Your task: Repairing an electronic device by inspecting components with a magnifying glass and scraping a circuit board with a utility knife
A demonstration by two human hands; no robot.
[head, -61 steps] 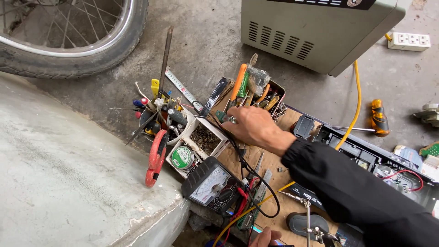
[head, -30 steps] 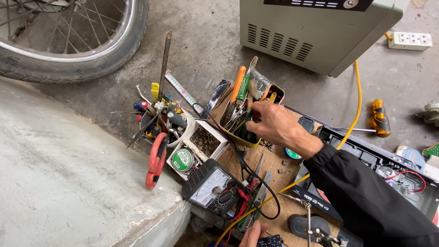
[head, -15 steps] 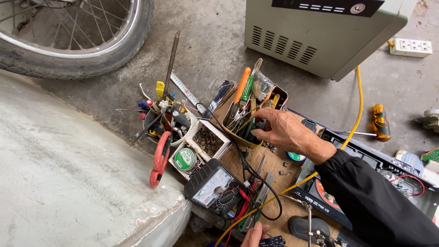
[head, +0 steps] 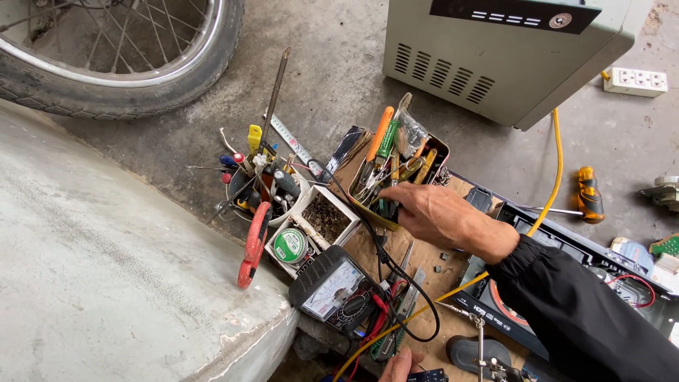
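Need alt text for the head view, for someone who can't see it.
The right hand reaches into a metal tool tin of pliers and screwdrivers on a cluttered wooden board. Left hand is barely visible at the bottom edge, near an analog multimeter.

Single head-worn camera looks steeply down, close over the cluttered workboard.

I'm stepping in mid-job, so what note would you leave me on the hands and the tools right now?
Right hand: reaching into the tool tin, fingertips at the tools, nothing clearly gripped yet.
Left hand: bottom edge, mostly out of view, by a small dark part; grip unclear.
Around: orange screwdriver upright in tin; meter with leads below; solder box and cup of tools to the left.
Done: no tool picked yet.
Left: pick from tin.
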